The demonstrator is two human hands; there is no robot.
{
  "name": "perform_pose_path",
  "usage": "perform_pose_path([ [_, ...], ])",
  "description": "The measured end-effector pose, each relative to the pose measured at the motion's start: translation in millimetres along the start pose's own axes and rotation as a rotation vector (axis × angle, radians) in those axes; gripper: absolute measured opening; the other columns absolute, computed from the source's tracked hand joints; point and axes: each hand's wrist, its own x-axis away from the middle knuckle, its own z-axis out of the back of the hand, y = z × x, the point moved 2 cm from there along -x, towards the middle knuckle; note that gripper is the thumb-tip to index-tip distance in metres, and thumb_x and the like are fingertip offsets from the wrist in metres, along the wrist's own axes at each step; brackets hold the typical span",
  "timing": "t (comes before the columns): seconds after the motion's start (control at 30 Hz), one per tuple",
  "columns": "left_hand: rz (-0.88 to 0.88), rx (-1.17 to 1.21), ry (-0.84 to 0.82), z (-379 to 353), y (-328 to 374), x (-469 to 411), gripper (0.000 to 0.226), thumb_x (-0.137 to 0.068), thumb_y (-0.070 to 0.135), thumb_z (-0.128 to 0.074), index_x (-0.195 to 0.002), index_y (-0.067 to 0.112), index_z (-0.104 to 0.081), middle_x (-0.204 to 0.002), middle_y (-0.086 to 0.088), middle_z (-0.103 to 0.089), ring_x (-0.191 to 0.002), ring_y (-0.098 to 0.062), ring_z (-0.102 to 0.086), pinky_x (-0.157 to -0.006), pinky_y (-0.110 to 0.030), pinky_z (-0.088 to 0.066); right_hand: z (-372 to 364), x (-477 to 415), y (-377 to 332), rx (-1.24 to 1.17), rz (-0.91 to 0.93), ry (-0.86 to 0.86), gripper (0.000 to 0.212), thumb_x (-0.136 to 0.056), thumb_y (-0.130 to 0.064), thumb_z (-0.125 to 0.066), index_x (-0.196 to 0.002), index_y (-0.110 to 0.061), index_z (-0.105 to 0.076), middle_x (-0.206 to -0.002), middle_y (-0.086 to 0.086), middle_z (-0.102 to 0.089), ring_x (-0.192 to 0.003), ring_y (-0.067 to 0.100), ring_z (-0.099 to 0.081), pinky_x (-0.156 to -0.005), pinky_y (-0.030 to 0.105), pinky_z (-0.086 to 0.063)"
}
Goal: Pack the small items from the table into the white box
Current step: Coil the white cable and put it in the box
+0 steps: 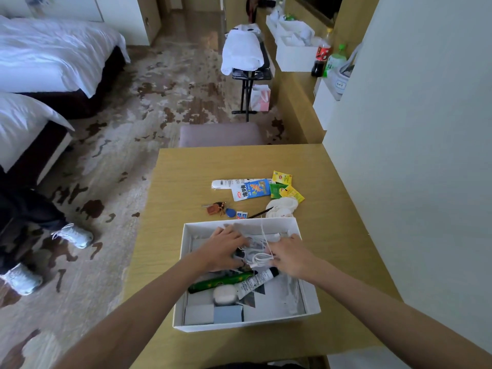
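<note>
I have both hands inside the white box (308,296) at the counter's (186,182) near edge: left hand (223,251) and right hand (290,255) fingers curled around a tangled white cable (257,250). Sachets (286,189) and keys (217,207) lie just beyond the box.

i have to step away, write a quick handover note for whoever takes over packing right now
Left hand and right hand: both inside the white box, bunching the white cable; exact grip unclear.
Already in the box: green tube, white tube, small white case.
Still on the table: keys, two small sachets, blue-and-white packet, tea bags, white pads, white tube-shaped item, a thin dark stick.
Next: settle the cable, then pack those.
</note>
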Motion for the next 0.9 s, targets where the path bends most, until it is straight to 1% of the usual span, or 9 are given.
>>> perform_pose_path([
  [0.13,0.017,-0.015,-0.024,-4.5,-0.4,1.4,0.029,-0.086,0.043,-0.057,-0.112,0.032,-0.057,-0.119,0.011,-0.059,-0.115,-0.011,-0.044,-0.096,-0.031,-0.027,-2.8,0.2,-7.7,0.008,-0.008,-0.020,0.020,-0.089,-0.026,-0.063,-0.108,-0.023,-0.067,-0.103,0.004,-0.071,-0.099,0.025,-0.063,-0.090,0.034,-0.040],
  [0.23,0.019,-0.023,-0.010,-10.0,1.5,0.8,0.022,-0.088,0.041,-0.055,-0.107,0.031,-0.059,-0.113,0.010,-0.064,-0.109,-0.013,-0.050,-0.093,-0.032,-0.030,-4.1,1.0,-16.0,0.097,0.004,0.007,0.009,-0.090,-0.019,-0.059,-0.097,-0.016,-0.064,-0.097,0.008,-0.070,-0.093,0.030,-0.062,-0.086,0.036,-0.043],
  [0.3,0.026,-0.038,0.015,-12.4,2.2,0.9,0.018,-0.089,0.042,-0.053,-0.101,0.030,-0.059,-0.106,0.011,-0.065,-0.103,-0.013,-0.052,-0.091,-0.032,-0.032,-3.7,-0.1,-20.6,0.185,0.036,0.018,0.006,-0.090,-0.015,-0.058,-0.091,-0.012,-0.063,-0.092,0.011,-0.069,-0.088,0.031,-0.062,-0.085,0.039,-0.044],
  [0.37,0.054,-0.039,0.028,-13.0,3.0,-0.1,0.016,-0.090,0.043,-0.051,-0.097,0.030,-0.059,-0.099,0.012,-0.066,-0.098,-0.013,-0.054,-0.092,-0.032,-0.034,-4.0,-2.1,-23.7,0.262,0.065,0.020,0.010,-0.087,-0.009,-0.058,-0.094,-0.010,-0.064,-0.090,0.012,-0.068,-0.087,0.032,-0.063,-0.083,0.039,-0.044],
  [0.47,0.104,-0.049,0.032,-11.0,6.4,-5.8,0.016,-0.090,0.040,-0.052,-0.100,0.029,-0.058,-0.101,0.010,-0.067,-0.100,-0.015,-0.056,-0.093,-0.033,-0.036,-6.0,-6.7,-19.7,0.356,0.066,0.052,0.026,-0.083,-0.004,-0.056,-0.106,-0.012,-0.064,-0.098,0.009,-0.070,-0.099,0.030,-0.062,-0.089,0.040,-0.045],
  [0.57,0.131,-0.076,0.047,-9.3,12.9,-11.3,0.018,-0.091,0.035,-0.052,-0.105,0.026,-0.058,-0.105,0.006,-0.067,-0.102,-0.017,-0.056,-0.093,-0.034,-0.038,-6.8,-9.2,-9.5,0.350,0.050,0.099,0.031,-0.082,-0.008,-0.057,-0.111,-0.014,-0.065,-0.109,0.005,-0.069,-0.108,0.027,-0.060,-0.095,0.037,-0.041],
  [0.63,0.147,-0.094,0.068,-8.2,15.8,-12.9,0.018,-0.093,0.032,-0.048,-0.105,0.024,-0.059,-0.104,0.004,-0.068,-0.100,-0.018,-0.057,-0.091,-0.034,-0.039,-7.6,-8.8,-7.1,0.313,0.063,0.123,0.028,-0.081,-0.009,-0.058,-0.108,-0.014,-0.066,-0.107,0.006,-0.069,-0.107,0.027,-0.061,-0.093,0.037,-0.041],
  [0.73,0.155,-0.099,0.089,-7.0,15.8,-12.3,0.019,-0.095,0.029,-0.045,-0.103,0.022,-0.060,-0.104,0.002,-0.068,-0.100,-0.020,-0.057,-0.088,-0.034,-0.039,-9.9,-8.5,-6.7,0.272,0.117,0.153,0.020,-0.079,-0.014,-0.064,-0.098,-0.014,-0.071,-0.098,0.007,-0.071,-0.101,0.028,-0.064,-0.092,0.039,-0.044],
  [0.9,0.116,-0.029,0.079,-7.6,12.1,-6.7,0.020,-0.095,0.029,-0.044,-0.104,0.021,-0.060,-0.106,0.003,-0.067,-0.101,-0.018,-0.056,-0.088,-0.033,-0.040,-15.1,-11.2,-4.1,0.271,0.166,0.090,0.021,-0.088,-0.022,-0.055,-0.102,-0.013,-0.068,-0.105,0.008,-0.069,-0.106,0.028,-0.059,-0.098,0.042,-0.042],
])
